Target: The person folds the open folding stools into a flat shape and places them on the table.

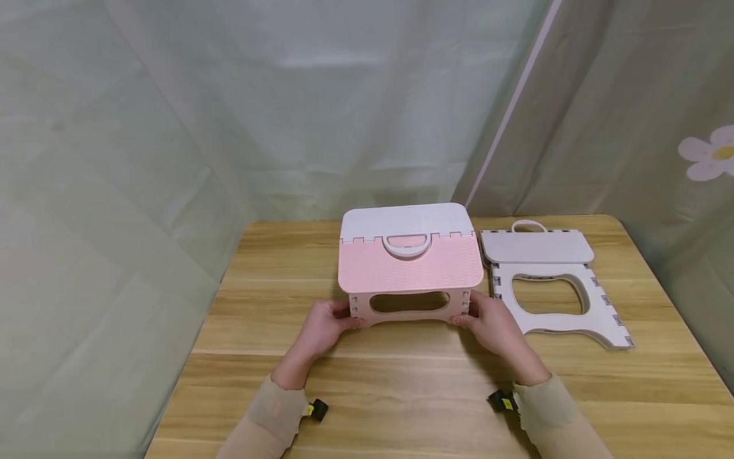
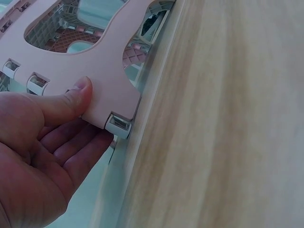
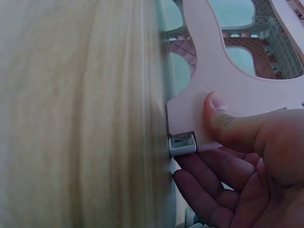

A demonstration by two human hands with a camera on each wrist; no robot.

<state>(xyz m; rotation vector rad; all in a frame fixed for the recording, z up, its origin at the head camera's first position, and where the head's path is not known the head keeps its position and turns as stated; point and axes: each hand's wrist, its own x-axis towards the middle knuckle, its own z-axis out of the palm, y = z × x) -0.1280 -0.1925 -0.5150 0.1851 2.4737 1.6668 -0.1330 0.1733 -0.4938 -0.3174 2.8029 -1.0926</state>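
Note:
A pink and white folding stool [image 1: 410, 268] stands unfolded on the wooden table, its seat facing up and the white carry handle [image 1: 406, 250] lying over the middle seam. With the thumb on the front face and the fingers curled behind, my left hand [image 1: 323, 326] grips the left edge of its front leg panel [image 2: 66, 69] near the foot. At the opposite edge my right hand [image 1: 494, 324] holds the same panel [image 3: 192, 102] low down, its thumb in front and fingers behind. Both wrist views show the latticed inside of the stool through the panel's opening.
Right of the stool, a second, white-grey folding stool [image 1: 536, 247] lies folded flat, close beside the first one's seat. The wooden table [image 1: 395, 395] extends towards me. Pale curtains [image 1: 355, 127] hang behind it and along both sides.

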